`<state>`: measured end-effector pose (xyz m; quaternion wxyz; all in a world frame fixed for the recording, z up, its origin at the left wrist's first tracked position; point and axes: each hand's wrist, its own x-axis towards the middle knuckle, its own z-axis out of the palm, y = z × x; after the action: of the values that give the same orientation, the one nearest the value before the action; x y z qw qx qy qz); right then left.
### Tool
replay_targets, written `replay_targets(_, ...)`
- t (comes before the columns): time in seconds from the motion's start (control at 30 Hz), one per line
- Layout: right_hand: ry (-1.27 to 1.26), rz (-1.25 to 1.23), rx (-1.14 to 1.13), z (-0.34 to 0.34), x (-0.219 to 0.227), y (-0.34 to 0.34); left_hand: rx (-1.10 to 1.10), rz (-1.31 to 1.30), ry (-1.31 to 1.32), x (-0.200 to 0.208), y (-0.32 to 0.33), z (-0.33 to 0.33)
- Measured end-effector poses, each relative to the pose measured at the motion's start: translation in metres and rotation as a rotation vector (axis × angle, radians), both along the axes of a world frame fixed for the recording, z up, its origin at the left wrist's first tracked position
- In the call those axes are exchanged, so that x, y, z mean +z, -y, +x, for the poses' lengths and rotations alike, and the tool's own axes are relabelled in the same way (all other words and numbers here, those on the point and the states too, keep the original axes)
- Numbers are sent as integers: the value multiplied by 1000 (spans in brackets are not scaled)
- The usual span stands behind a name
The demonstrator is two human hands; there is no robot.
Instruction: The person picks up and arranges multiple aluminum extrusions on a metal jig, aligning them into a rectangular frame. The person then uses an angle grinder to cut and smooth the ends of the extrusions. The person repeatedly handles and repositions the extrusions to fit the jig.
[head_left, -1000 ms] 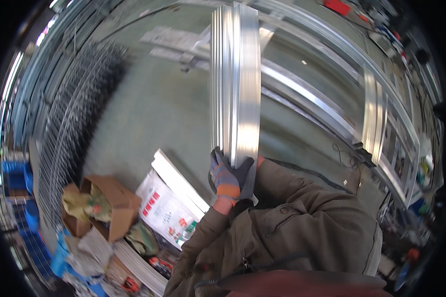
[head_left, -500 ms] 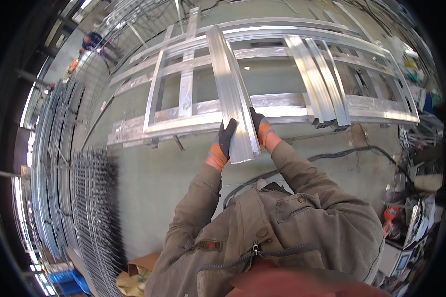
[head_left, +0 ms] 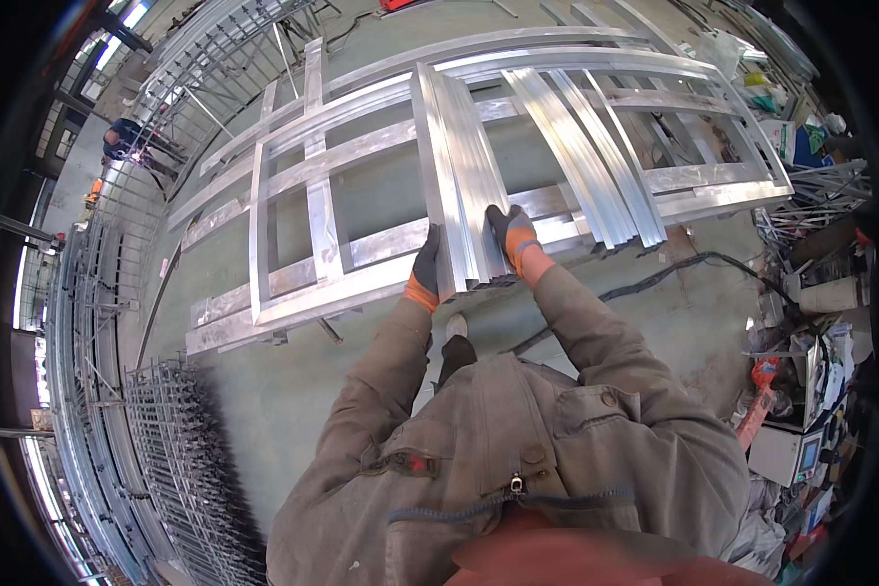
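Note:
A bundle of long silvery metal profiles (head_left: pixel 467 166) lies across a large metal frame (head_left: pixel 361 285), its near ends toward me. My left hand (head_left: pixel 426 268), in a dark glove with an orange cuff, presses against the bundle's left side near that end. On the opposite side my right hand (head_left: pixel 514 234), gloved alike, grips the right edge with its fingers against the metal. Both hands are closed on the bundle between them; the undersides of the fingers are hidden. To the right, a second group of similar profiles (head_left: pixel 578 161) lies across the same frame.
A dark cable (head_left: pixel 693 262) runs over the floor to the right. Stacked metal racks (head_left: pixel 181 439) and long bars (head_left: pixel 88 391) stand at left. Another person (head_left: pixel 122 140) works near a bright spark at far left. Clutter and a white box (head_left: pixel 781 454) line the right side.
The held profiles have rolled and settled down, spreading so that several ridges now face up. My hands have shifted along their sides. The whole view has turned slightly.

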<state>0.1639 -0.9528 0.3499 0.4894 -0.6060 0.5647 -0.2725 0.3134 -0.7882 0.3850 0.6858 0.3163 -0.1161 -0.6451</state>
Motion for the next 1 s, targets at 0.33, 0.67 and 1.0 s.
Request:
replay_targets(0.33, -282, -194, 187, 28, -5, 14, 70, 38, -173, -108, 7, 49)
replay_targets(0.67, 7, 18, 247, -44, -36, -27, 436, 547, 1130, -127, 16, 81)
replay_targets(1.0, -163, -316, 214, -61, -50, -101, 161, 771, 1406, -48, 48, 12)
